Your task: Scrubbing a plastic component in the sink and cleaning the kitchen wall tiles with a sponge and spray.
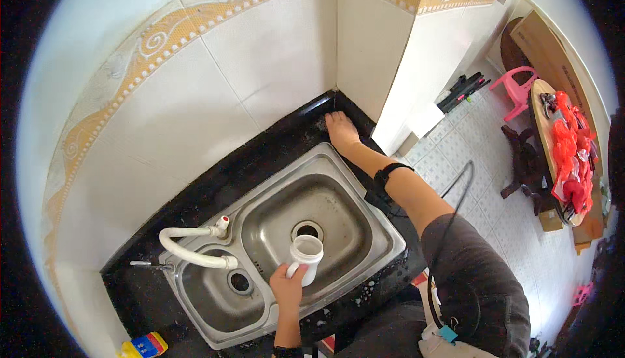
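My left hand (287, 284) grips the handle of a white mug-like container (307, 256) with a wide, uncovered mouth. It is over the large basin (332, 206) of a stainless steel double sink, close to the drain. My right hand (342, 131) reaches past the sink's far corner. Its fingers rest on the black countertop (273, 158) near the wall corner, and whatever may lie beneath them is hidden. A white swivel tap (188, 233) bends over the small basin (215, 304).
A yellow plastic bottle (144, 346) with a coloured label lies at the lower left. Tiled walls (234, 55) border the counter. To the right are a pink plastic chair (517, 89) and a table (542, 128) bearing red plastic bags (571, 148). A black cable (432, 280) hangs beside my right arm.
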A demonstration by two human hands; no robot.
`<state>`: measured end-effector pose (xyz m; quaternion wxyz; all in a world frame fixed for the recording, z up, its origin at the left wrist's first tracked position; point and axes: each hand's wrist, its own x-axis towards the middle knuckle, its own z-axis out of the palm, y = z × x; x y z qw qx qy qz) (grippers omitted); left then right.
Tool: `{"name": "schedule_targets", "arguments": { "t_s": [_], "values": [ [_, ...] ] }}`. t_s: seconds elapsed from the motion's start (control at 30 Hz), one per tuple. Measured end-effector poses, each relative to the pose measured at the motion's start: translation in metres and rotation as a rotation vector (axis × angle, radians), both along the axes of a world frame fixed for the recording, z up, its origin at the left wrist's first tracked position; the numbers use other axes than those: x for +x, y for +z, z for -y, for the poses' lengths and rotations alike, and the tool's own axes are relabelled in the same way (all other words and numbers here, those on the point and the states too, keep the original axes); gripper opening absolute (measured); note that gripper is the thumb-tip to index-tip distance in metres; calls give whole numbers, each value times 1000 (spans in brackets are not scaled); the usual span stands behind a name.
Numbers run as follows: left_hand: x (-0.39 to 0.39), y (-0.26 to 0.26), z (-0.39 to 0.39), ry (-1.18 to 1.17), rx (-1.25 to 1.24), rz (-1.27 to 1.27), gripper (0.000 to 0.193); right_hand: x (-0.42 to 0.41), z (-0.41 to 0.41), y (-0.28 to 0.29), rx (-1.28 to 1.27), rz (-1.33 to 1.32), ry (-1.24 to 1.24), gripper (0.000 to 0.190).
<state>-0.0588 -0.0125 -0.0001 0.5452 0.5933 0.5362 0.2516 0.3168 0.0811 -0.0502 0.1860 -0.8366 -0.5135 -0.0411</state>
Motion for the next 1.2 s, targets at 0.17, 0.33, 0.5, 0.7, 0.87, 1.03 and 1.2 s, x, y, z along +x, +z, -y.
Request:
{"name": "schedule_targets", "arguments": {
  "t_s": [0.17, 0.33, 0.5, 0.7, 0.87, 1.03, 1.2],
  "values": [
    [-16, 4, -13, 6, -4, -64, 18, -30, 88, 3, -31, -5, 126, 33],
    [-9, -12, -17, 127, -48, 51, 21, -21, 59, -1, -113, 122, 97, 30],
    [6, -12, -21, -1, -7, -33, 28, -19, -29, -12, -5, 108, -194, 21],
    [-13, -13, -21, 55, -86, 131, 34, -11, 14, -1, 47, -66, 176, 28],
    [-6, -1, -24, 127, -237, 307, 33, -32, -41, -5, 90, -9, -218, 19],
    [-10, 12, -19, 257, -277, 343, 33, -101, -40, -18, 132, -268, 408, 34],
    [-37, 5, -14, 258, -236, 295, 29, -43, -32, -6, 167, 29, -226, 17]
  ]
}}
